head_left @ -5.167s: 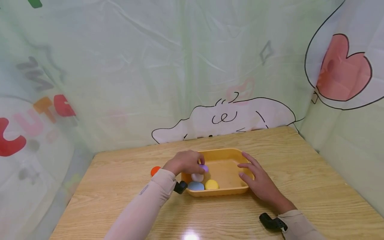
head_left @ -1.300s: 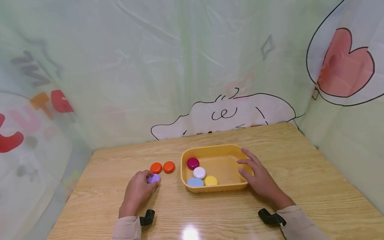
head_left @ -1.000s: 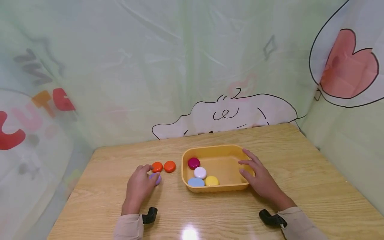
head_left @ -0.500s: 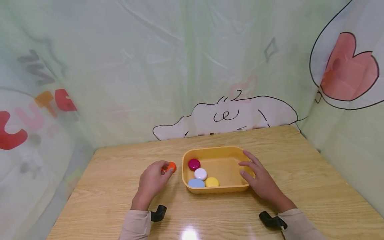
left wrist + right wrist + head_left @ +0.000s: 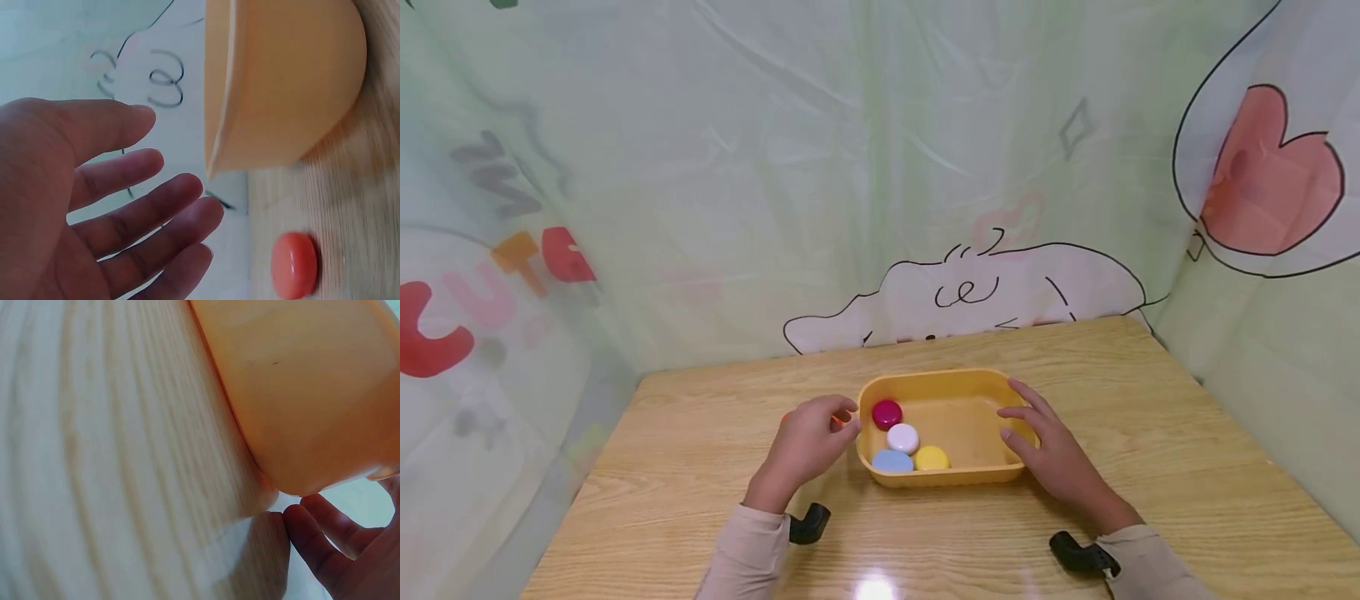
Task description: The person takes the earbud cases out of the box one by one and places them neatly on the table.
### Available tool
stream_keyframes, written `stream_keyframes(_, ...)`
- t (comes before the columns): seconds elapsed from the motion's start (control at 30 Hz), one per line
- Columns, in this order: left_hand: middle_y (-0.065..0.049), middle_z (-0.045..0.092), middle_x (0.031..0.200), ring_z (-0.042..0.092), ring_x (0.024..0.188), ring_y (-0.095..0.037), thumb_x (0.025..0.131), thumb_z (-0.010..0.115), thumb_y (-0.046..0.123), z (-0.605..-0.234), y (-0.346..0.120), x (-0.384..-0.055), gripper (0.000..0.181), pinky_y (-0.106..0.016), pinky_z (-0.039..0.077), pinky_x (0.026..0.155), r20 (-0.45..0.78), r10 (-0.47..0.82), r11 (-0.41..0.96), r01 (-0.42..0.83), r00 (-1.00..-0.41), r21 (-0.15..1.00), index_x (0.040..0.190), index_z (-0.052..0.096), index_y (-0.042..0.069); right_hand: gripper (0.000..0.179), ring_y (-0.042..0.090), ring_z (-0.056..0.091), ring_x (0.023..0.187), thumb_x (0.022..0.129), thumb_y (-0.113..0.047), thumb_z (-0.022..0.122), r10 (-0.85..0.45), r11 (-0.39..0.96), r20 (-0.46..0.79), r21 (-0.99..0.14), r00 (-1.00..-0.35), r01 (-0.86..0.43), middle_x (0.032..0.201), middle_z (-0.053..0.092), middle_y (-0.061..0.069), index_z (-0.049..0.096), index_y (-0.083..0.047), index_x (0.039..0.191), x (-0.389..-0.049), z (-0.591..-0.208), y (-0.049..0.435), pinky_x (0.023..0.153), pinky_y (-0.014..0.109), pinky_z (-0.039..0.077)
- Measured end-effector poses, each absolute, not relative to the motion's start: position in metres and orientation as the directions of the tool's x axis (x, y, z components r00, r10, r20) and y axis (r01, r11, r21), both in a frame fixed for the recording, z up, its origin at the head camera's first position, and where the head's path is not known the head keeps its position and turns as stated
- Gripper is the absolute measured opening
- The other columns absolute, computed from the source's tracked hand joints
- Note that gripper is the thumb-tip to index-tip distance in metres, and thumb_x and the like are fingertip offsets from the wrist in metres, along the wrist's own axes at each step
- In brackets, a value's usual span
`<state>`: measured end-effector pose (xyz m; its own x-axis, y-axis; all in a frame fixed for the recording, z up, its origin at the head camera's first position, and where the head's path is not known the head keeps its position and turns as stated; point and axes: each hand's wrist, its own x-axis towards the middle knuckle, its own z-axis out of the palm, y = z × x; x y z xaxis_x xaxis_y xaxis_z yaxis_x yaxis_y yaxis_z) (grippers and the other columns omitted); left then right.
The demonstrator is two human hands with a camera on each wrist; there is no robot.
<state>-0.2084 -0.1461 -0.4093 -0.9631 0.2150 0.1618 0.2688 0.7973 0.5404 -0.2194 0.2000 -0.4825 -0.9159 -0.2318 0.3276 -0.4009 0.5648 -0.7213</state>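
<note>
My left hand (image 5: 811,442) hovers by the left end of the yellow-orange plastic tray (image 5: 955,478). Its fingers are loosely bent with nothing between them, as the left wrist view confirms. Inside the tray lie a magenta disc (image 5: 887,414), a white disc (image 5: 903,438), a blue disc (image 5: 892,462) and a yellow disc (image 5: 932,458), all rounded and glossy. Fingers spread, my right hand (image 5: 1060,462) rests against the tray's right end. On the table an orange-red disc (image 5: 294,265) shows in the left wrist view; the purple disc is hidden behind my left hand.
The wooden table (image 5: 1150,433) carries the tray near its middle. A printed curtain (image 5: 737,208) hangs along the table's back edge and sides. Black wrist-worn cameras stick out from both wrists, the left one (image 5: 810,524) low over the table.
My left hand took the purple disc from the tray, set it on the table near the orange-red discs, let go and moved right, back to the tray. The right hand stayed put.
</note>
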Motion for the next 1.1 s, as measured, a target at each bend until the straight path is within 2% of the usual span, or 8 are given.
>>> stream_keyframes(0.27,0.005,0.069,0.101,0.064,0.087,-0.013,0.096,0.068,0.03,-0.399,-0.128,-0.216,0.026,-0.029,0.053,0.072,0.123,0.335,0.781,0.348,-0.934,0.519,0.113,0.071,0.011,0.028,0.042,0.025,0.145,0.099,-0.016,0.064,-0.224,0.569,0.325,-0.721,-0.919,-0.394,0.161,0.026,0.011,0.064,-0.002,0.122,-0.219,-0.485,0.199,0.108,0.067,0.027)
stream_keyframes(0.57,0.008,0.066,0.095,0.062,0.086,-0.012,0.097,0.066,0.026,-0.392,-0.124,-0.232,0.024,-0.03,0.052,0.076,0.041,0.457,0.715,0.394,-0.889,0.577,0.116,0.072,0.011,0.028,0.043,0.026,0.144,0.099,-0.015,0.063,-0.231,0.568,0.344,-0.712,-0.91,-0.413,0.161,0.027,0.012,0.064,-0.001,0.122,-0.221,-0.488,0.201,0.107,0.068,0.027)
stream_keyframes(0.7,0.009,0.065,0.092,0.061,0.086,-0.011,0.097,0.067,0.025,-0.393,-0.12,-0.239,0.021,-0.029,0.051,0.075,-0.005,0.498,0.715,0.408,-0.867,0.568,0.113,0.072,0.013,0.028,0.044,0.027,0.144,0.099,-0.015,0.064,-0.234,0.569,0.353,-0.706,-0.906,-0.422,0.161,0.027,0.012,0.064,0.0,0.122,-0.221,-0.489,0.202,0.106,0.068,0.028)
stream_keyframes(0.9,0.008,0.067,0.096,0.06,0.09,-0.01,0.096,0.069,0.026,-0.391,-0.113,-0.247,0.024,-0.027,0.051,0.08,-0.075,0.54,0.734,0.426,-0.838,0.529,0.114,0.071,0.01,0.027,0.043,0.028,0.144,0.098,-0.015,0.064,-0.235,0.564,0.359,-0.707,-0.903,-0.428,0.161,0.028,0.011,0.065,-0.001,0.122,-0.22,-0.487,0.202,0.106,0.068,0.029)
stream_keyframes(1.1,0.008,0.067,0.098,0.06,0.088,-0.01,0.096,0.068,0.028,-0.389,-0.109,-0.254,0.03,-0.026,0.051,0.077,-0.133,0.541,0.761,0.416,-0.831,0.498,0.119,0.069,0.01,0.027,0.043,0.028,0.144,0.098,-0.015,0.064,-0.236,0.554,0.36,-0.713,-0.903,-0.429,0.16,0.028,0.011,0.065,-0.002,0.121,-0.219,-0.486,0.202,0.106,0.068,0.028)
